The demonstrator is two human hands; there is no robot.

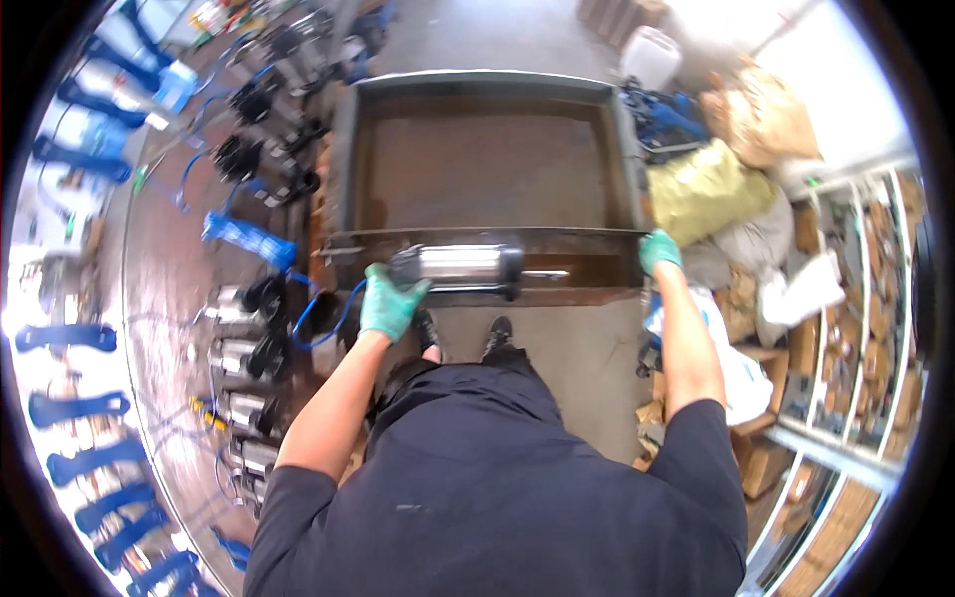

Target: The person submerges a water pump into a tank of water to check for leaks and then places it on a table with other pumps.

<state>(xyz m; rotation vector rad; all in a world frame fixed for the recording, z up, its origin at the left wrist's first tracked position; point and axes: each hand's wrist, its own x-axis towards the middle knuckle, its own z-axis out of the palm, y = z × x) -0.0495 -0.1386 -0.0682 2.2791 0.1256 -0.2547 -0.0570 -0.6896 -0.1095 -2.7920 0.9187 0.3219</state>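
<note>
At the near side of the grey rectangular metal tank [487, 77]: shiny silver cylinder with black ends [460, 264], lying sideways.
Green-gloved left hand [391, 304]: beside the cylinder's left end, thumb spread; whether clamped, cannot tell.
Green-gloved right hand [660, 252]: at the tank's right rim, by a thin dark bar [497, 230]; whether clamped, cannot tell.
Left side: more silver-and-black cylinders [244, 358].

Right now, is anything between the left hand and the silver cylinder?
Nothing visible. The left hand is right at the left end of the silver cylinder; whether it touches is unclear. A blue cable loops on the hand's left, and a thin bar crosses the tank beyond the cylinder; neither lies between them.
</note>
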